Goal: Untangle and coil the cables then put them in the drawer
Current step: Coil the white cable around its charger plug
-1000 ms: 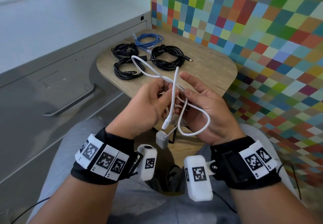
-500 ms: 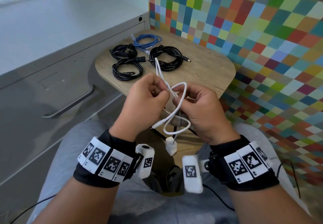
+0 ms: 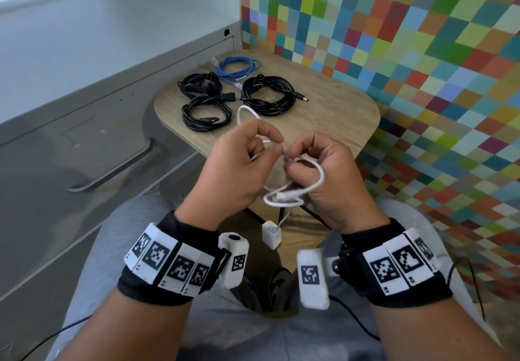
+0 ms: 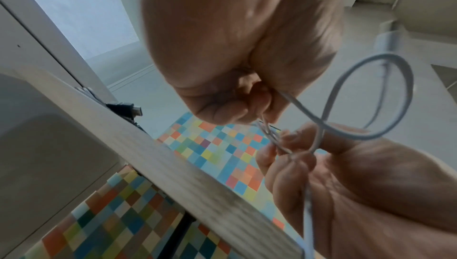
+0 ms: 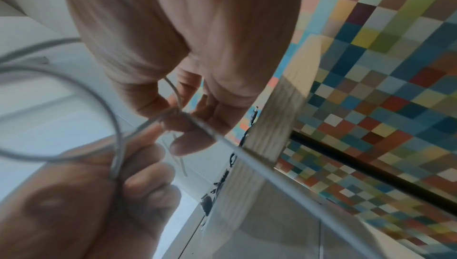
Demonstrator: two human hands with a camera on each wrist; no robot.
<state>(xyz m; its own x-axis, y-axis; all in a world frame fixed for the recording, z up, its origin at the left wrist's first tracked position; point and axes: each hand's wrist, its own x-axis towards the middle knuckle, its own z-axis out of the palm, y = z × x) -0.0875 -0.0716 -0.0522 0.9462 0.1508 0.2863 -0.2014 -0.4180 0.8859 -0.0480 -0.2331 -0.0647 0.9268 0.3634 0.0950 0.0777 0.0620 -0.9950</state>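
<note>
Head view: the white cable (image 3: 319,176) is pinched between left hand (image 3: 233,172) and right hand (image 3: 326,175), apparently to work a tangle loose, beyond them coiled cables (image 3: 267,94) on the desk (image 3: 337,113); left-wrist view: a loop stands right of the pinch; right-wrist view: strands cross at the fingertips (image 5: 178,124).

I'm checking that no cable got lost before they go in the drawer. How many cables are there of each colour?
Black: 3 coiled on the table: far left, near left, right
Blue: 1 coiled at the back
White: 1 held by the left hand and right hand, white cable
Total: 5
</note>
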